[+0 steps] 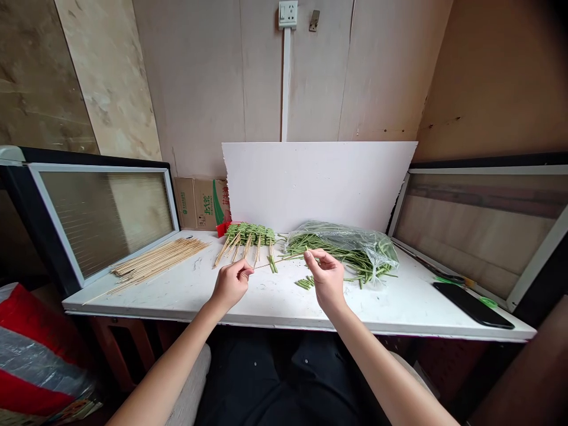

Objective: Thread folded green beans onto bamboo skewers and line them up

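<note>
Above the white table, my left hand [233, 283] is closed on a thin bamboo skewer [261, 265] that points right. Short cut green beans [272, 264] sit crosswise on the skewer. My right hand [327, 278] pinches a short piece of green bean [306, 251] between thumb and fingertips, near the skewer's far end. A small group of cut bean pieces [305, 283] lies on the table just left of my right hand. Behind it, a clear plastic bag [355, 236] holds long uncut green beans [319, 244], some spilling out.
Loose bamboo skewers [155, 263] are heaped at the left. Finished bean skewers [251, 234] are stacked at the back, by a cardboard box [199, 203]. A white board [319, 183] stands behind. A black phone [473, 305] and green tape-like rings [488, 302] lie at the right.
</note>
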A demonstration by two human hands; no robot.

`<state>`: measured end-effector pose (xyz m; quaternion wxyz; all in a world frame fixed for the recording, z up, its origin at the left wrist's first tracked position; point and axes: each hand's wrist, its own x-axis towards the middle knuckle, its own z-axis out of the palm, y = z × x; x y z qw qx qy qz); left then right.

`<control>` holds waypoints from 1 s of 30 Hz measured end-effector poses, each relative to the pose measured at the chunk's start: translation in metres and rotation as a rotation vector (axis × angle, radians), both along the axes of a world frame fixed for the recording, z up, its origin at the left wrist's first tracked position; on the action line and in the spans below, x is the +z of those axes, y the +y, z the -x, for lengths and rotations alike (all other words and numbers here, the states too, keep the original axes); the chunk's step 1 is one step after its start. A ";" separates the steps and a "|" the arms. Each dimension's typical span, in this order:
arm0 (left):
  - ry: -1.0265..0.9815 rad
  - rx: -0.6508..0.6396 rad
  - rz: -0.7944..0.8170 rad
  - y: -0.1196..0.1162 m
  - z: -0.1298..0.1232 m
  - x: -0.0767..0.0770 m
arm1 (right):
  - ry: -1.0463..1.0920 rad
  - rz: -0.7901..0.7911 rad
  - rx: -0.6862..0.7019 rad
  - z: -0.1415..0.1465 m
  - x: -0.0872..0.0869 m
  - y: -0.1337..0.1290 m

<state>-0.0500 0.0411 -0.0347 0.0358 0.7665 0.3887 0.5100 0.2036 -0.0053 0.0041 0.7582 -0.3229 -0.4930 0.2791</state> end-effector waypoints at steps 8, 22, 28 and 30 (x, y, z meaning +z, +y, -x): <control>0.048 -0.079 0.062 0.005 0.009 0.002 | -0.053 -0.002 0.030 -0.003 0.002 0.002; 0.149 -0.091 0.049 0.006 0.029 0.017 | -0.161 0.002 0.006 -0.007 -0.002 0.006; 0.158 -0.018 -0.054 0.002 0.030 0.019 | -0.077 0.044 0.020 0.001 -0.003 0.001; 0.141 0.010 -0.093 0.000 0.028 0.020 | -0.048 0.048 0.025 0.003 -0.003 0.000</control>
